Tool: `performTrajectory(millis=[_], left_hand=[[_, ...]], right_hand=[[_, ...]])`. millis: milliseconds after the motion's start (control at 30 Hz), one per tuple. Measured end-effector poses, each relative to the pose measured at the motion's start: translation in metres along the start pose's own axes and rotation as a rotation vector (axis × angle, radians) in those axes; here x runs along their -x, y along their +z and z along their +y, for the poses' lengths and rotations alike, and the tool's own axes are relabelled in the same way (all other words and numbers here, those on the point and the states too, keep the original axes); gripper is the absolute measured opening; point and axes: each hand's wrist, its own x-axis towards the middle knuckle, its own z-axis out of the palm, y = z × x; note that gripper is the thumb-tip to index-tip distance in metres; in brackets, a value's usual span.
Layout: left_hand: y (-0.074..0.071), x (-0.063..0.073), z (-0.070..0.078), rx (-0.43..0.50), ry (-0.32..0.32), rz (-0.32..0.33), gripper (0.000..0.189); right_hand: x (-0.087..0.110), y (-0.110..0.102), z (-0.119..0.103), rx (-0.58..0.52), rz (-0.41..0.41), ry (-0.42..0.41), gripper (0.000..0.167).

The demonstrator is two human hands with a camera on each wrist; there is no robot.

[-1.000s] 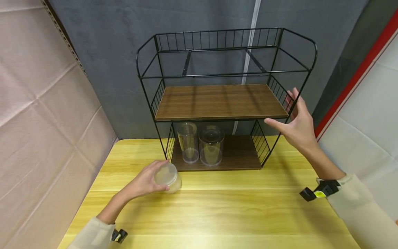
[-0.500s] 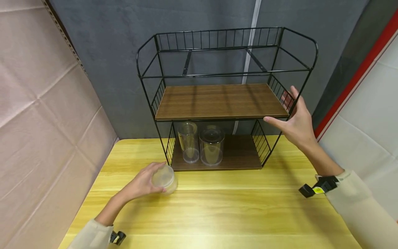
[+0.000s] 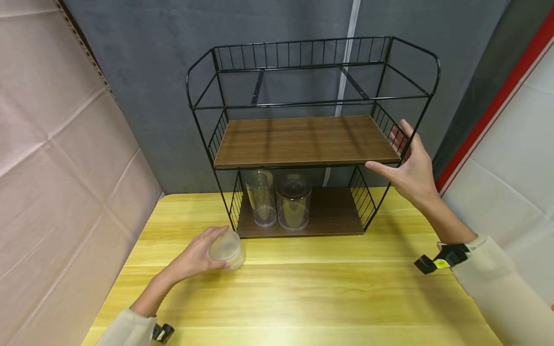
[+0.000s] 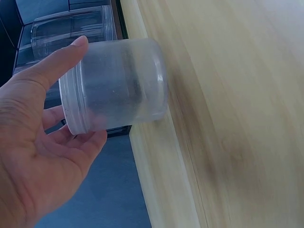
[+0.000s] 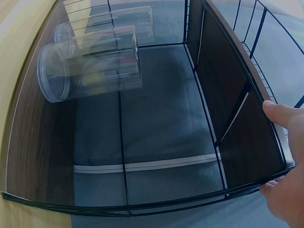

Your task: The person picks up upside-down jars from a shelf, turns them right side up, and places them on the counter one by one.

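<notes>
My left hand (image 3: 196,254) grips a frosted, see-through plastic jar (image 4: 118,85) around its upper end. The jar stands roughly upright just in front of the rack's left corner; whether its base touches the table I cannot tell. My right hand (image 3: 413,168) holds the right side of a black wire rack (image 3: 298,166). Its thumb lies on the front edge of the middle shelf (image 3: 307,139), and its other fingers reach behind the side wires. On the lower shelf (image 3: 335,211), a tall clear jar (image 3: 261,199) and a wider clear jar (image 3: 294,204) stand side by side at the left.
The rack's top tier is an open frame with two crossbars. Beneath the rack is a light wooden table (image 3: 303,293). Pale cloth (image 3: 65,144) hangs at the left, a grey curtain (image 3: 173,96) behind, and a white panel with a red edge (image 3: 497,120) at the right.
With the jar in it, my left hand has drawn a little left and toward me. My right hand's fingers have shifted slightly inward on the rack's side.
</notes>
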Motion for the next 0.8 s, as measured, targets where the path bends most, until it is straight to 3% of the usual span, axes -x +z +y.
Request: performTrajectory(millis=[167,433,600,800], left_hand=[[-0.001,0.002,0.003,-0.041,0.018,0.032,0.101],[-0.006,-0.002,0.025,-0.165,0.086,0.192,0.106],[-0.005,-0.010,0.044,-0.068,0.104,0.226,0.104],[0.003,-0.023,0.066,0.071,0.044,0.191,0.102]], right_hand=[[0.001,0.000,-0.001,-0.002,0.001,0.003,0.114],[0.000,0.000,-0.002,0.002,0.006,0.004,0.113],[0.000,0.000,-0.001,0.001,0.003,0.013,0.113],[0.001,0.001,-0.001,-0.005,0.005,0.008,0.113]])
